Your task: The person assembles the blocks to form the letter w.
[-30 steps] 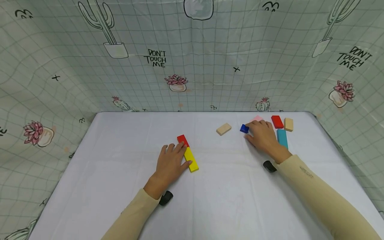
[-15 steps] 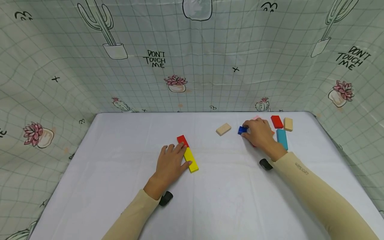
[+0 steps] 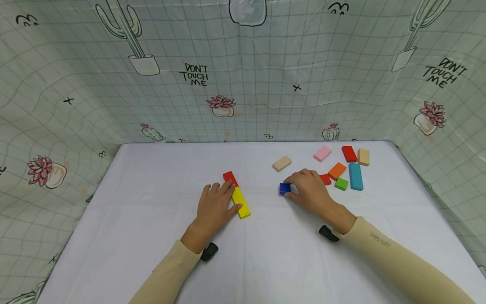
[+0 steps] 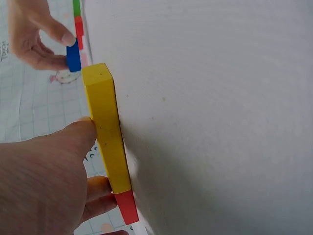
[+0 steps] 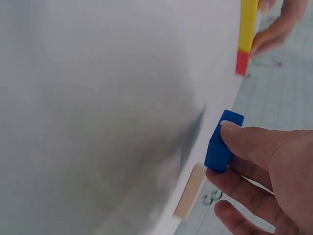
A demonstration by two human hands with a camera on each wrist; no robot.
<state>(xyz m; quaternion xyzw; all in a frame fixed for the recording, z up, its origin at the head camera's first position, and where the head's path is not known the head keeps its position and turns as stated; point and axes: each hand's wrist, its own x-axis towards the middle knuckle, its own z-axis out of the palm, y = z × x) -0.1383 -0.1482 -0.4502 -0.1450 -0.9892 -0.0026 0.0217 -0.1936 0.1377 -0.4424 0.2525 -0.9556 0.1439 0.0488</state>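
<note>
A yellow block [image 3: 241,203] lies end to end with a small red block [image 3: 229,177], forming a slanted row on the table. My left hand [image 3: 213,209] rests along its left side, thumb at the yellow block and fingertips by the red one. To the right of the row, my right hand [image 3: 312,192] pinches a small blue block [image 3: 284,188] between thumb and fingers. In the right wrist view, the blue block [image 5: 218,155] appears over the white tabletop, its shadow apart from it.
Behind the right hand, a pale wooden block [image 3: 282,164] and a pink block [image 3: 322,153] lie on the white table [image 3: 171,169]. Farther right are orange [image 3: 337,170], green [image 3: 341,183], teal [image 3: 355,176], red [image 3: 349,154] and another wooden block [image 3: 363,156].
My right hand has taken the blue block leftward and nearer to me. The pink, orange, green and a small red block now show where it was. My left hand stays put.
</note>
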